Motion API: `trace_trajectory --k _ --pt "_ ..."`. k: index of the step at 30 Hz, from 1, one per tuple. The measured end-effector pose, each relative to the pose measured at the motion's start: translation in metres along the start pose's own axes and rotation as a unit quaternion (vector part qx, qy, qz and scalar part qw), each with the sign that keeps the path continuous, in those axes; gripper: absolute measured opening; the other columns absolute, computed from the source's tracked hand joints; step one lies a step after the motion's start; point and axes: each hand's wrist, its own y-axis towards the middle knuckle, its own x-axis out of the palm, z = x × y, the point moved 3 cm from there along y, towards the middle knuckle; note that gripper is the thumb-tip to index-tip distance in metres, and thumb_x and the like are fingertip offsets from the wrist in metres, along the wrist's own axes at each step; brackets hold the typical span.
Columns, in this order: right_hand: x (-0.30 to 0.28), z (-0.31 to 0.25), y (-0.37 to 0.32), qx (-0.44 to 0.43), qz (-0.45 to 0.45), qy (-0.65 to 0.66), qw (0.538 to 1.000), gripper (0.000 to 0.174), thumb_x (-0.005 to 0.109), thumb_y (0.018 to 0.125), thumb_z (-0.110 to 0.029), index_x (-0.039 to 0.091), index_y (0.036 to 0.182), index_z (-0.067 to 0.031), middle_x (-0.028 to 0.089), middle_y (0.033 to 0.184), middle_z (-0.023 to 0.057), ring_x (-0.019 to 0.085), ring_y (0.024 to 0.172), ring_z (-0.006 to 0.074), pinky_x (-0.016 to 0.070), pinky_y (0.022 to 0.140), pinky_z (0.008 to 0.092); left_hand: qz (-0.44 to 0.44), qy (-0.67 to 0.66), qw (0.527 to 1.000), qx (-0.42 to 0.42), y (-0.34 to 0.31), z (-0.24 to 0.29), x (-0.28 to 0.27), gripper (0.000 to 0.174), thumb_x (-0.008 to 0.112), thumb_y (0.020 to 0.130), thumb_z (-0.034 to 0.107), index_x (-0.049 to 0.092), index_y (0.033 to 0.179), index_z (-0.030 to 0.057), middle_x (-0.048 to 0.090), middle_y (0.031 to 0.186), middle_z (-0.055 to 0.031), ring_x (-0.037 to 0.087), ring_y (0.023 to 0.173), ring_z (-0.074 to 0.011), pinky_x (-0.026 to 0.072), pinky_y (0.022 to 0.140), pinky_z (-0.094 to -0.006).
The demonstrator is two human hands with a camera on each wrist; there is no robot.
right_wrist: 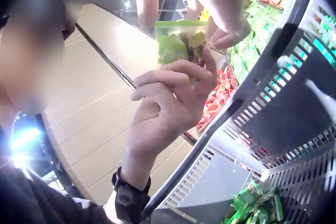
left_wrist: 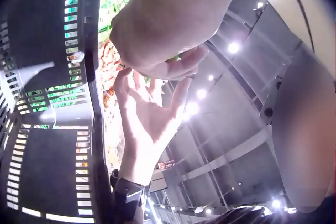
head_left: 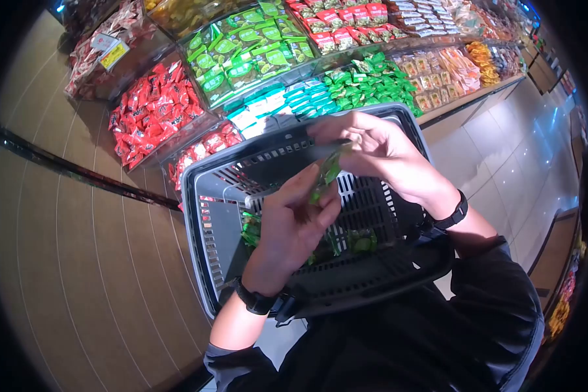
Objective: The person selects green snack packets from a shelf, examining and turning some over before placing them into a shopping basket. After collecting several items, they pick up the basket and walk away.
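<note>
A small green-and-clear snack packet [right_wrist: 172,43], with greenish-brown pieces showing inside, is up above the shopping basket [head_left: 193,189]. My left hand [head_left: 293,228] pinches it between thumb and fingers. My right hand [head_left: 389,155] comes in from the other side, its bent fingers pinching the packet's end; in the right wrist view those fingertips [right_wrist: 227,39] meet the packet's edge. The left wrist view has the left hand [left_wrist: 163,27] large in front, hiding most of the packet, and the right hand [left_wrist: 149,119] behind it. Inside the basket lie several green packets [right_wrist: 254,205].
Sloping shelf bins hold green bags [head_left: 248,49], red-wrapped sweets [head_left: 153,108], teal packets [head_left: 307,98] and green-wrapped sweets [head_left: 369,81] just beyond the basket. A price tag [head_left: 114,55] stands at upper left. Tiled floor [head_left: 496,157] lies to the right.
</note>
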Motion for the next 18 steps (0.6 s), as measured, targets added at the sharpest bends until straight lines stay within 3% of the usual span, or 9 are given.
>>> trace_trajectory --k 1,3,4,7,8,9,11,14,18 --pt "-0.003 0.001 -0.001 -0.001 0.007 0.001 1.000 0.030 0.064 0.095 -0.006 0.061 0.124 -0.0002 0.064 0.125 0.0109 0.062 0.110 0.0127 0.0498 0.092 0.0277 0.000 0.001 1.000 -0.007 0.001 -0.001 0.004 0.044 0.042 0.108 0.036 0.054 0.128 -0.0010 0.063 0.099 -0.0119 0.066 0.082 -0.0213 0.0462 0.057 -0.0252" --pt "-0.009 0.002 -0.005 0.016 0.047 -0.031 0.998 0.011 0.068 0.093 -0.005 0.062 0.102 -0.0031 0.069 0.105 0.0042 0.063 0.092 0.0063 0.0509 0.079 0.0240 0.113 0.174 0.975 -0.074 0.003 -0.006 0.015 0.053 0.035 0.106 0.043 0.051 0.130 -0.0014 0.064 0.107 -0.0158 0.065 0.082 -0.0214 0.0406 0.045 -0.0244" --pt "0.000 -0.004 -0.002 -0.025 0.119 -0.012 0.993 0.015 0.070 0.095 -0.009 0.061 0.084 -0.0033 0.066 0.081 -0.0015 0.060 0.075 0.0022 0.0491 0.064 0.0221 0.147 0.232 0.959 -0.070 0.004 -0.008 0.018 0.068 0.031 0.104 0.057 0.051 0.133 -0.0017 0.066 0.113 -0.0180 0.068 0.089 -0.0278 0.0458 0.046 -0.0276" --pt "-0.016 0.006 -0.003 -0.002 0.123 -0.071 0.990 0.022 0.071 0.093 -0.008 0.055 0.078 -0.0077 0.062 0.081 -0.0045 0.053 0.073 0.0007 0.0412 0.061 0.0213 0.170 0.308 0.936 -0.031 0.004 -0.010 0.032 0.075 0.030 0.102 0.062 0.052 0.135 -0.0020 0.065 0.122 -0.0209 0.069 0.102 -0.0314 0.0540 0.053 -0.0308" --pt "-0.016 0.011 -0.002 -0.010 0.129 -0.100 0.986 0.026 0.070 0.095 -0.012 0.054 0.074 -0.0088 0.058 0.075 -0.0060 0.052 0.071 0.0004 0.0399 0.060 0.0209 0.145 0.320 0.936 -0.001 0.003 -0.008 0.034 0.065 0.036 0.106 0.052 0.053 0.134 -0.0037 0.065 0.125 -0.0219 0.069 0.107 -0.0330 0.0595 0.060 -0.0327" --pt "-0.015 0.010 -0.002 -0.010 0.133 -0.098 0.986 0.026 0.070 0.095 -0.012 0.054 0.074 -0.0088 0.058 0.075 -0.0060 0.052 0.071 0.0004 0.0399 0.060 0.0209 0.145 0.322 0.936 -0.005 0.002 -0.008 0.034 0.065 0.036 0.106 0.052 0.053 0.134 -0.0037 0.065 0.125 -0.0219 0.069 0.107 -0.0330 0.0595 0.060 -0.0327" --pt "-0.012 0.013 -0.001 0.050 0.116 -0.029 0.992 0.029 0.067 0.098 -0.018 0.053 0.073 -0.0096 0.057 0.074 -0.0066 0.050 0.070 0.0002 0.0385 0.060 0.0212 0.129 0.443 0.887 -0.007 0.002 -0.007 0.035 0.050 0.044 0.108 0.037 0.055 0.132 -0.0050 0.068 0.118 -0.0196 0.072 0.101 -0.0304 0.0608 0.063 -0.0310" --pt "-0.012 0.014 0.002 0.016 0.121 -0.009 0.992 0.034 0.063 0.100 -0.022 0.053 0.071 -0.0108 0.054 0.069 -0.0075 0.045 0.063 -0.0006 0.0337 0.054 0.0208 0.121 0.418 0.900 0.011 0.000 -0.010 0.035 0.039 0.049 0.108 0.027 0.057 0.129 -0.0051 0.070 0.114 -0.0175 0.074 0.095 -0.0279 0.0610 0.065 -0.0290" --pt "-0.008 0.014 0.002 0.012 0.132 0.072 0.989 0.033 0.064 0.100 -0.025 0.056 0.071 -0.0109 0.055 0.066 -0.0074 0.043 0.056 -0.0013 0.0303 0.048 0.0196 0.107 0.453 0.885 0.012 0.000 -0.011 0.035 0.043 0.048 0.108 0.032 0.058 0.128 -0.0049 0.070 0.114 -0.0168 0.074 0.094 -0.0269 0.0607 0.065 -0.0285"
